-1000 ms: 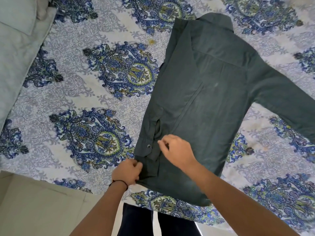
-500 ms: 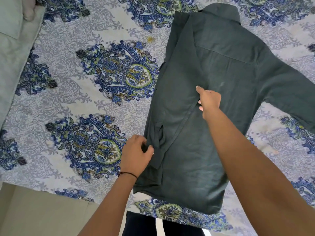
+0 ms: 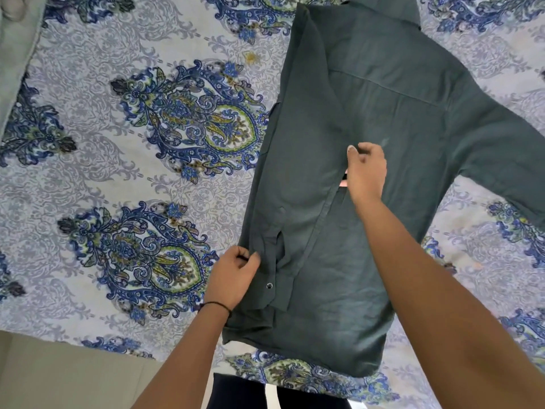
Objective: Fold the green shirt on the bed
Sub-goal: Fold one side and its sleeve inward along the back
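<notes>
The dark green shirt (image 3: 383, 119) lies back-up on the bed, collar at the top. Its left side and sleeve are folded in over the back; the other sleeve stretches out to the right. My left hand (image 3: 234, 276) pinches the shirt's left folded edge close to the cuff with the snap button. My right hand (image 3: 365, 172) rests at the middle of the shirt, fingers curled on the long edge of the folded-in sleeve.
The bed (image 3: 147, 160) carries a blue and green paisley sheet. A pale grey pillow (image 3: 14, 54) lies at the upper left. The bed's near edge and beige floor (image 3: 73, 376) show at the lower left.
My right hand went from the cuff near the hem up to the shirt's middle. My left hand slid up along the left edge. The view has come closer.
</notes>
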